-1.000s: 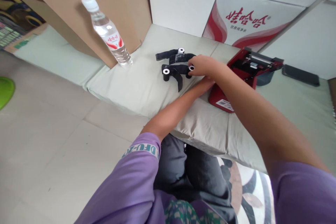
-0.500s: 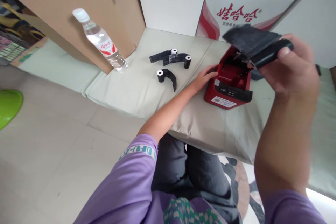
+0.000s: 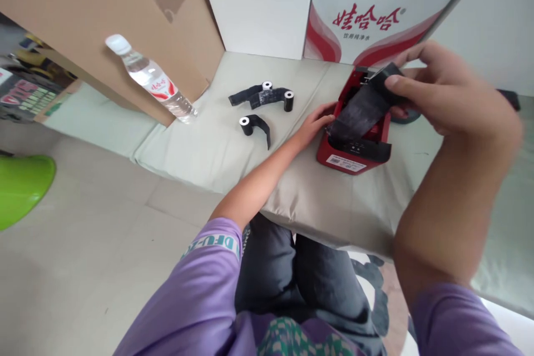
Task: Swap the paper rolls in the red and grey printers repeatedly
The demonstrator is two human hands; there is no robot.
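Observation:
A small red printer [image 3: 352, 158] sits on a pale green cushion [image 3: 233, 144] with its lid raised. My left hand [image 3: 314, 122] rests flat against the printer's left side. My right hand [image 3: 442, 97] holds a black paper roll [image 3: 362, 110] above the open printer, and a loose black strip hangs from the roll over the printer's bay. Three more black rolls with white cores lie on the cushion to the left: one [image 3: 252, 123] nearer me, two [image 3: 267, 96] further back.
A water bottle [image 3: 151, 84] leans against a brown cardboard box [image 3: 112, 16] at the left. White cartons [image 3: 367, 16] stand behind the cushion. A dark flat object [image 3: 509, 99] lies at the right edge. A green object [image 3: 20, 186] sits on the tiled floor.
My right hand took a black roll from the group, lifted it to the right, then lowered it over the open printer. My left hand stayed beside the printer.

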